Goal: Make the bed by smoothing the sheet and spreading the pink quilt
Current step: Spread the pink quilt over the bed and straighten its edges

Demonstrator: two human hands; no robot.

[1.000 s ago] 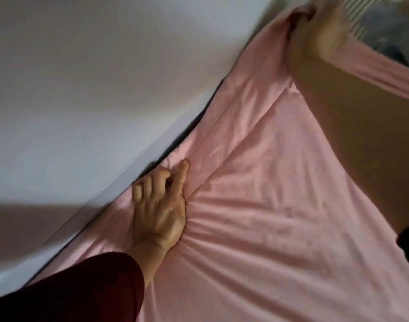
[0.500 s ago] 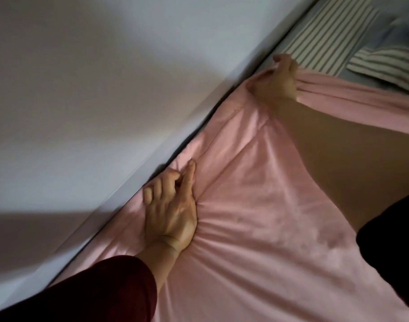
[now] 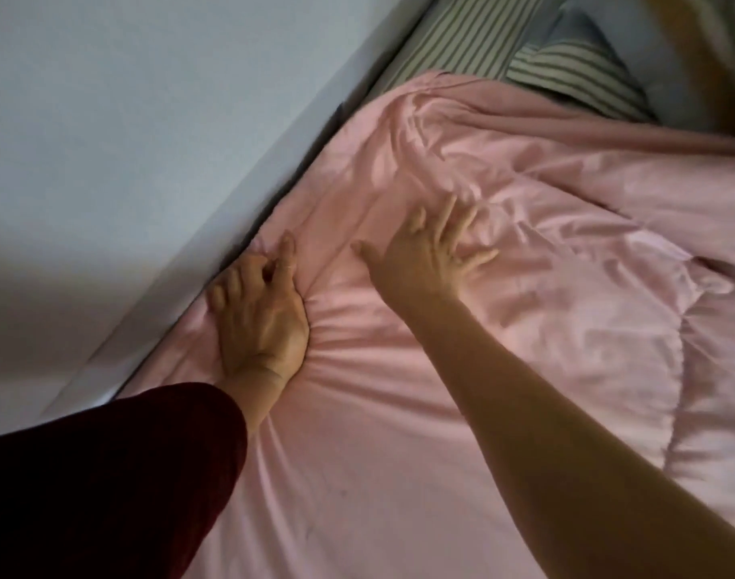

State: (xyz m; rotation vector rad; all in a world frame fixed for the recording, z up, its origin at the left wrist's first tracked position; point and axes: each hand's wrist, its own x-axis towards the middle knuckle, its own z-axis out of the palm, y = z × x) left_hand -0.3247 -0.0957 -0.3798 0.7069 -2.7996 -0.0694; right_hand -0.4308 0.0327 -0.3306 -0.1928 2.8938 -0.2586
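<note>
The quilt [image 3: 503, 369] lay spread out, one edge along the wall [image 3: 127, 140]. Right beside the wall the left hand [image 3: 261, 319] pressed on that edge, fingers [image 3: 233, 284] curled into bunched cloth. Farther from the wall the right hand [image 3: 424, 257] rested on the quilt, fingers [image 3: 476, 257] spread. A striped pillow [image 3: 574, 77] lay past the quilt's top edge.

wall [image 3: 106, 140] tight against quilt edge [image 3: 299, 194], open quilt rightward
</note>
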